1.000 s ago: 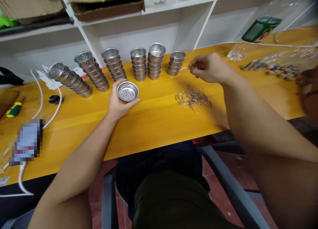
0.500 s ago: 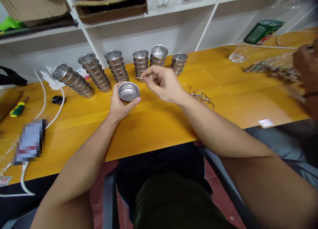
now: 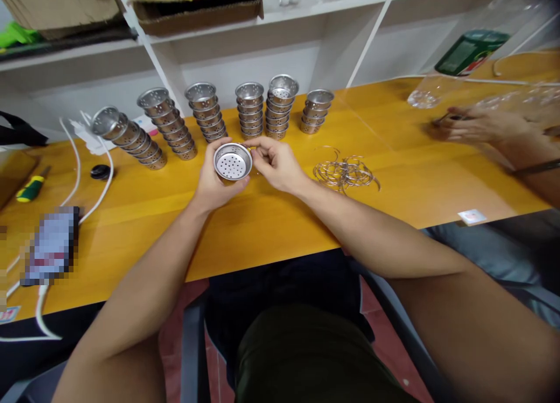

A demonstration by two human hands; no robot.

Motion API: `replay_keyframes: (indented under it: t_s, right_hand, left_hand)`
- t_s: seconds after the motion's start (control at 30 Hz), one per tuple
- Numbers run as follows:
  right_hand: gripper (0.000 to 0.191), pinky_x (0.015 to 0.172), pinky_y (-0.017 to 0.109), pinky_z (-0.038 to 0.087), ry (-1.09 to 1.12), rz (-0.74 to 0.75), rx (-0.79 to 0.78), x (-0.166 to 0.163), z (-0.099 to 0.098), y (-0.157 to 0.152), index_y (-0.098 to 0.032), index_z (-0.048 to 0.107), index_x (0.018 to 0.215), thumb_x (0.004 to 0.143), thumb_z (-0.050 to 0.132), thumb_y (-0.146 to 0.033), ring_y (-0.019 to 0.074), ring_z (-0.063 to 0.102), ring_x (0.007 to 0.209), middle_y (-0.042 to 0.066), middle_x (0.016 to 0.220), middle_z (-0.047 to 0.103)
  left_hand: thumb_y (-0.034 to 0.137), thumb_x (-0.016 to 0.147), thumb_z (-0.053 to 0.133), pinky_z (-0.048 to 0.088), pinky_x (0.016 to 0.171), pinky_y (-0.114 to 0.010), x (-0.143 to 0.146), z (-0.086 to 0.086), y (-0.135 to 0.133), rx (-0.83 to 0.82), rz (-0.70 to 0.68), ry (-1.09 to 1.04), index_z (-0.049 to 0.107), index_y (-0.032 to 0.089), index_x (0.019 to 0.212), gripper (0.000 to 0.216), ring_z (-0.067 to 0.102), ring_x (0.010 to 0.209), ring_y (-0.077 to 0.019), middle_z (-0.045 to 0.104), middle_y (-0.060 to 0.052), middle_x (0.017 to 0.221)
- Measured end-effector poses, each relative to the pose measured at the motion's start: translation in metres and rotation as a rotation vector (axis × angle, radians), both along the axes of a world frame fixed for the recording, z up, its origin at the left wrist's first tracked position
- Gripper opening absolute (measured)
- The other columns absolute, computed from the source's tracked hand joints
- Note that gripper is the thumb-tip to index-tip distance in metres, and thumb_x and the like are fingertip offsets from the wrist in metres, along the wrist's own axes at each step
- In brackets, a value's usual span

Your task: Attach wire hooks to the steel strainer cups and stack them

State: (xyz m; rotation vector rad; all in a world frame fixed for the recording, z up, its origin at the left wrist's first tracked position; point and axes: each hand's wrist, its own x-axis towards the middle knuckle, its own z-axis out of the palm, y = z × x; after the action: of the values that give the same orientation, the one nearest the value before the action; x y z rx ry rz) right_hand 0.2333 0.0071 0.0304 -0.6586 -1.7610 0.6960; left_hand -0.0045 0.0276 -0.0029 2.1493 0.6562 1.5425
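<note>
My left hand [image 3: 210, 184] is wrapped around a perforated metal cup [image 3: 233, 166], its open top tilted up toward me. Holes dot the cup's bottom and side. My right hand [image 3: 282, 167] is pinched at the cup's right rim. The thin wire in those fingers is mostly hidden now. To the right of my right wrist lies a tangle of bent metal wires [image 3: 345, 174]. Several stacks of similar perforated cups [image 3: 249, 111] stand in a row behind my hands.
At left are a screwdriver [image 3: 34, 187], a black round cap [image 3: 100, 172], white cables [image 3: 79, 158] and a blurred-out device [image 3: 52, 245]. A clear bottle with a green label [image 3: 472, 52] stands at right. Nearby is another person's hand [image 3: 490, 126]. White shelves [image 3: 262, 59] rise behind.
My right hand has come down to the cup's rim with the thin wire. The cup has shifted slightly right. The other person's hand has moved over the small pieces at right.
</note>
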Motion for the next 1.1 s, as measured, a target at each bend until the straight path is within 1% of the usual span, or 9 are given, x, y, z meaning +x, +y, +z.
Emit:
replay_keyframes:
  t_s: [0.1,0.17,0.27,0.43,0.57,0.73,0.9,1.0,1.1]
  right_hand:
    - [0.026,0.067,0.032,0.037,0.047,-0.035,-0.010,0.006,0.002,0.004,-0.020,0.073,0.136,0.114,0.067,-0.031,0.0162,0.041,0.065,-0.008,0.074,0.045]
    - [0.027,0.065,0.032,0.035,0.082,-0.042,-0.017,0.010,0.005,0.006,-0.020,0.072,0.136,0.111,0.068,-0.031,0.0161,0.038,0.063,-0.009,0.072,0.041]
    - [0.030,0.063,0.032,0.033,0.112,-0.007,-0.033,0.012,0.009,0.004,-0.021,0.071,0.132,0.103,0.071,-0.030,0.0150,0.036,0.062,-0.010,0.072,0.041]
    - [0.035,0.065,0.030,0.035,0.129,0.069,-0.036,0.007,0.011,-0.003,-0.020,0.070,0.128,0.095,0.073,-0.031,0.0127,0.037,0.061,-0.012,0.072,0.045]
    - [0.035,0.065,0.029,0.035,0.123,0.069,-0.037,0.004,0.011,-0.008,-0.020,0.074,0.130,0.096,0.077,-0.032,0.0125,0.037,0.062,-0.012,0.072,0.046]
    - [0.029,0.066,0.030,0.033,0.100,0.019,-0.024,0.005,0.012,-0.011,-0.019,0.079,0.126,0.105,0.079,-0.038,0.0129,0.036,0.063,-0.011,0.070,0.044]
    - [0.028,0.068,0.032,0.038,0.033,-0.034,0.010,0.008,0.012,-0.011,-0.018,0.081,0.130,0.113,0.074,-0.039,0.0144,0.042,0.064,-0.008,0.072,0.050]
    - [0.032,0.069,0.032,0.039,-0.024,-0.047,0.057,0.008,0.010,-0.010,-0.016,0.083,0.136,0.114,0.070,-0.036,0.0150,0.045,0.064,-0.007,0.073,0.052]
    - [0.031,0.068,0.032,0.039,-0.027,-0.037,0.057,0.008,0.009,-0.008,-0.016,0.084,0.135,0.115,0.068,-0.034,0.0152,0.045,0.065,-0.007,0.073,0.052]
  left_hand:
    - [0.087,0.091,0.105,0.068,0.128,-0.055,0.001,0.003,-0.002,-0.002,0.017,0.004,0.061,0.031,0.166,0.103,0.081,0.141,-0.0355,0.075,-0.012,0.150]
    - [0.084,0.086,0.110,0.069,0.122,-0.052,0.002,0.005,-0.005,-0.042,0.057,0.001,0.066,0.028,0.155,0.099,0.083,0.134,-0.0332,0.076,-0.011,0.144]
    - [0.084,0.077,0.116,0.070,0.112,-0.047,0.002,0.007,-0.009,-0.110,0.083,-0.020,0.065,0.028,0.142,0.100,0.083,0.122,-0.0286,0.077,-0.008,0.136]
    - [0.086,0.072,0.116,0.068,0.114,-0.048,-0.001,0.010,-0.009,-0.108,0.145,-0.047,0.059,0.029,0.144,0.108,0.082,0.127,-0.0300,0.075,-0.009,0.141]
    - [0.085,0.075,0.115,0.070,0.114,-0.050,0.002,0.014,-0.011,-0.116,0.108,-0.007,0.064,0.029,0.147,0.105,0.083,0.127,-0.0319,0.077,-0.010,0.141]
    - [0.092,0.087,0.102,0.073,0.113,-0.048,0.009,0.013,-0.016,-0.162,-0.016,-0.032,0.062,0.031,0.157,0.102,0.083,0.135,-0.0327,0.078,-0.013,0.148]
    - [0.086,0.084,0.109,0.073,0.110,-0.046,0.007,0.012,-0.017,-0.186,0.029,0.008,0.064,0.028,0.146,0.097,0.085,0.124,-0.0296,0.081,-0.012,0.139]
    - [0.089,0.089,0.105,0.073,0.108,-0.043,0.004,0.012,-0.016,-0.181,-0.008,0.001,0.062,0.029,0.150,0.096,0.086,0.123,-0.0284,0.081,-0.011,0.139]
    - [0.087,0.092,0.103,0.072,0.109,-0.043,0.004,0.013,-0.015,-0.157,-0.028,0.010,0.062,0.029,0.151,0.092,0.085,0.125,-0.0284,0.080,-0.011,0.140]
